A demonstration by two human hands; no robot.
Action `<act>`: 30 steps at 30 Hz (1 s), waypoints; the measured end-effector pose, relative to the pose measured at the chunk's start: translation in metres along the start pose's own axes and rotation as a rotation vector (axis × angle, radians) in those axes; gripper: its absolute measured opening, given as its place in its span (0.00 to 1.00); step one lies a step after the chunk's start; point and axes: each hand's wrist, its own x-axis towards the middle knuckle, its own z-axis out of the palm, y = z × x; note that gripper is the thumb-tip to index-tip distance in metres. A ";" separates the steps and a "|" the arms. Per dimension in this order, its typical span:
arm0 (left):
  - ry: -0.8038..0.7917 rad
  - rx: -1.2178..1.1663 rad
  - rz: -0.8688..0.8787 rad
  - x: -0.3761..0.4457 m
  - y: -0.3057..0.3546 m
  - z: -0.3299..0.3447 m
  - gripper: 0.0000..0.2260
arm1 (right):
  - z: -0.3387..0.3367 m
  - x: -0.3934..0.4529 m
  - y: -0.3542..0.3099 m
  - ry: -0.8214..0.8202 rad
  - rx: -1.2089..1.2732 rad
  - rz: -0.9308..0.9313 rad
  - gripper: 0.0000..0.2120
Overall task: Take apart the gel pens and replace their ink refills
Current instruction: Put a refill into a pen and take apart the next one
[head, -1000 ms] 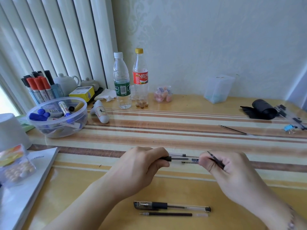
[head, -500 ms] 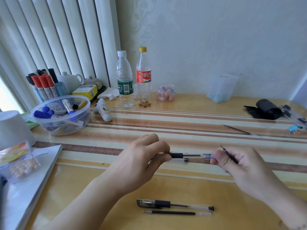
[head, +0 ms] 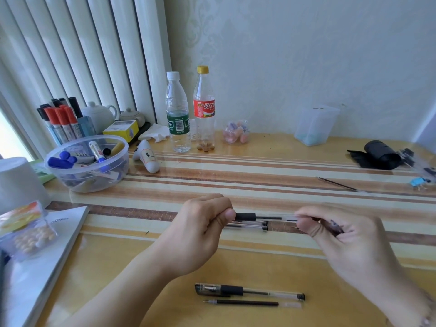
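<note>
A clear gel pen (head: 264,217) with a black grip is held level above the table between both hands. My left hand (head: 200,232) pinches its black grip end. My right hand (head: 339,237) pinches the clear barrel end and also holds a thin dark part (head: 336,226) in its fingers; this hand is blurred. Just under the held pen, another clear pen (head: 250,226) lies on the table. Near the front edge lie a capped gel pen (head: 250,290) and a loose refill (head: 250,303). A further refill (head: 337,184) lies at the right.
A clear bowl (head: 87,161) of markers, a marker holder (head: 61,121), a teapot (head: 99,116), two bottles (head: 178,112), a white cup (head: 18,185) and a booklet (head: 40,251) crowd the left and back. A clear box (head: 315,125) and a black roll (head: 379,156) sit at the right.
Both hands have shifted slightly right in the view, with the pen still between them. The right hand has gone blurred at the barrel end and hides more of the thin dark part it holds.
</note>
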 end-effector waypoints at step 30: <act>0.036 -0.093 -0.128 0.001 0.001 0.000 0.13 | -0.004 0.003 0.006 -0.284 0.027 0.191 0.12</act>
